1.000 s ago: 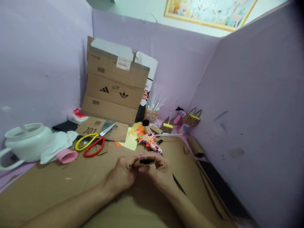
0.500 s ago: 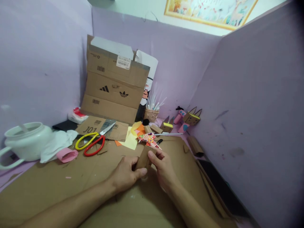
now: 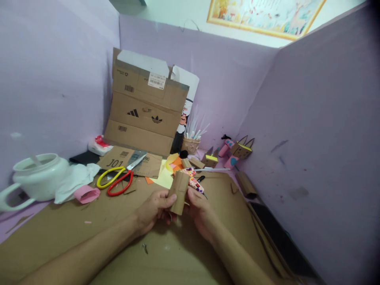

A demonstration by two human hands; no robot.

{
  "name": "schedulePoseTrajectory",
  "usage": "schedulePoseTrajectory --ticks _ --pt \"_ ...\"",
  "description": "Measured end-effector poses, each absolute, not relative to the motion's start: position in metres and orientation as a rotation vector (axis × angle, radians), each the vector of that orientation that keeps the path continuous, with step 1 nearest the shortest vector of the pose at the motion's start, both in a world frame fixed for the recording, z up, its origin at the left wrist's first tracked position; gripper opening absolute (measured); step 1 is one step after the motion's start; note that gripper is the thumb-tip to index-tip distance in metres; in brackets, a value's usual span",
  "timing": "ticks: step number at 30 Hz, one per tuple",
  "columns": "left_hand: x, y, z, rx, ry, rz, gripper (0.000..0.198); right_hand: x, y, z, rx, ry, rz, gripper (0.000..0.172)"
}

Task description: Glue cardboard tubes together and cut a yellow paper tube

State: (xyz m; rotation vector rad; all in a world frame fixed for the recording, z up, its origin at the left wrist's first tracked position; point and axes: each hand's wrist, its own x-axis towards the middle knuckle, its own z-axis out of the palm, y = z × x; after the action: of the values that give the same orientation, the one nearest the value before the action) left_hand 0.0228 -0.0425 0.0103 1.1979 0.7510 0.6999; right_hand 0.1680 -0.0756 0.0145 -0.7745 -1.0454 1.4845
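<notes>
A short brown cardboard tube [image 3: 179, 192] is held up over the middle of the work surface, tilted slightly and creased across its side. My left hand [image 3: 153, 209] grips its left side, thumb on the front and fingers behind. On the other side, my right hand [image 3: 202, 209] is closed against the tube's right edge, its fingertips partly hidden. Below the tube, between the hands, a thin curled edge shows, too small to name. Just behind lies a colourful patterned piece [image 3: 196, 185], partly covered by the tube.
Scissors [image 3: 122, 178] with yellow and red handles lie left of the hands, near a pink paper ring [image 3: 86, 194] and a white pot [image 3: 38, 176]. Flattened cardboard [image 3: 145, 114] leans at the back. Cardboard animal figures [image 3: 242, 150] stand back right; another brown roll [image 3: 246, 185] lies right.
The cardboard tube has been turned more upright, its long creased side facing me. My right thumb has come off its front face to the right edge. The view has shifted slightly.
</notes>
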Motion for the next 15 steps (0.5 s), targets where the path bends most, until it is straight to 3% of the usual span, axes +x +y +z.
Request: schedulePoseTrajectory --ticks 3,10,15 --pt "0.023 -0.043 0.010 1.141 0.684 0.636 0.048 0.168 -0.077 0.014 -0.707 -1.071 1.555 0.039" --pt "0.025 -0.047 0.008 1.206 0.751 0.743 0.048 0.170 -0.076 0.009 -0.849 -1.015 1.314 0.042" --pt "0.025 -0.046 0.004 1.128 0.814 0.781 0.045 0.169 -0.072 -0.001 -0.855 -1.010 1.346 0.057"
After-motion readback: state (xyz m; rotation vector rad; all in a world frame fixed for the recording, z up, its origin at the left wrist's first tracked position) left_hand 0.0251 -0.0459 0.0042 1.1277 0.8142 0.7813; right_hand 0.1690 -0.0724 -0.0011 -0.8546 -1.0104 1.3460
